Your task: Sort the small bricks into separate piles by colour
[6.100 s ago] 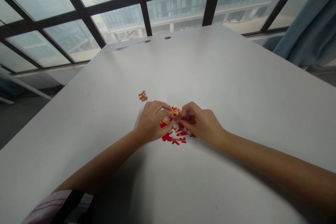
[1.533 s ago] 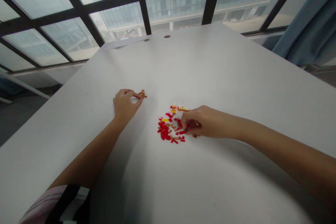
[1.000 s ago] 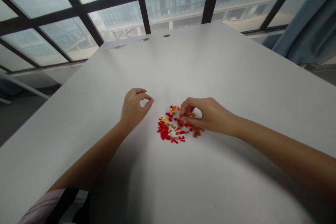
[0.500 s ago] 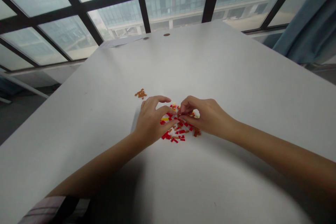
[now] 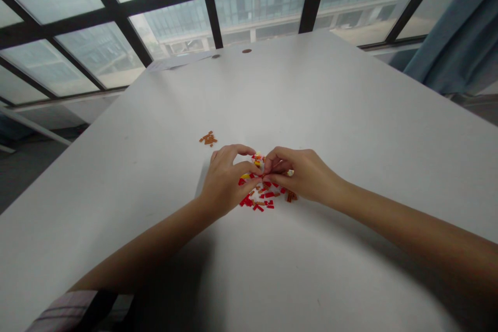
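Red pieces [image 5: 269, 194] — partly hidden behind left hand [image 5: 223, 179]; right hand [image 5: 305, 172] — grip unclear.

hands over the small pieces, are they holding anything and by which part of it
Cannot be told: the left hand and right hand meet over the small pieces, perhaps pinching something too tiny to make out.

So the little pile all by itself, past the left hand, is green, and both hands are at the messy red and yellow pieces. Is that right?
Not quite: the little pile past the left hand is orange-brown, not green, as the head view shows. That hand and the right hand are at the messy red and yellow pieces.
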### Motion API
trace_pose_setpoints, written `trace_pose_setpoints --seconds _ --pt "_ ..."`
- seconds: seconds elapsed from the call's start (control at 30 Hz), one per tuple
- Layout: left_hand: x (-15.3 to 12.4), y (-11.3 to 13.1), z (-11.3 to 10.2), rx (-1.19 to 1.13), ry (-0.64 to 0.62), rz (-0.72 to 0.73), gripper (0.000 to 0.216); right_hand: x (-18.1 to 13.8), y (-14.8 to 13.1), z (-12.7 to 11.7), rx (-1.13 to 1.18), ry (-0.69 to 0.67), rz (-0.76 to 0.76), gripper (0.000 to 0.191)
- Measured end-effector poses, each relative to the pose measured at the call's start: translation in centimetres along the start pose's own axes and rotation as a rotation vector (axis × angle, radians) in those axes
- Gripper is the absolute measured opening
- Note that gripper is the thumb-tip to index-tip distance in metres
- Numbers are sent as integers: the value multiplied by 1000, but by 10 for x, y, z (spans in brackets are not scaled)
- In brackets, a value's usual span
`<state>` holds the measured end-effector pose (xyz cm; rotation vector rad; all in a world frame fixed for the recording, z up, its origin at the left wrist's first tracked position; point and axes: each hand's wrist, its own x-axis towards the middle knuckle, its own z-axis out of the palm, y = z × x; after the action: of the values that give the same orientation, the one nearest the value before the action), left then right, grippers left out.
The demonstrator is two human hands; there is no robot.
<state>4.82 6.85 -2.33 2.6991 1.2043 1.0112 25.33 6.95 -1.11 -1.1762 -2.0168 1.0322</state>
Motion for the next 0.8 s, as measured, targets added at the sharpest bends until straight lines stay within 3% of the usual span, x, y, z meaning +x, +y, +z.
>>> trace_pose_setpoints --seconds 0.23,0.63,0.8 --pt "1 -2 0 -21 30 -1 6 1 -2 -1 262 -73 210 10" --pt "-1 4 -2 39 22 13 10 1 -2 3 310 -36 230 15" --pt "0 1 0 60 32 8 3 2 4 2 214 17 134 11"
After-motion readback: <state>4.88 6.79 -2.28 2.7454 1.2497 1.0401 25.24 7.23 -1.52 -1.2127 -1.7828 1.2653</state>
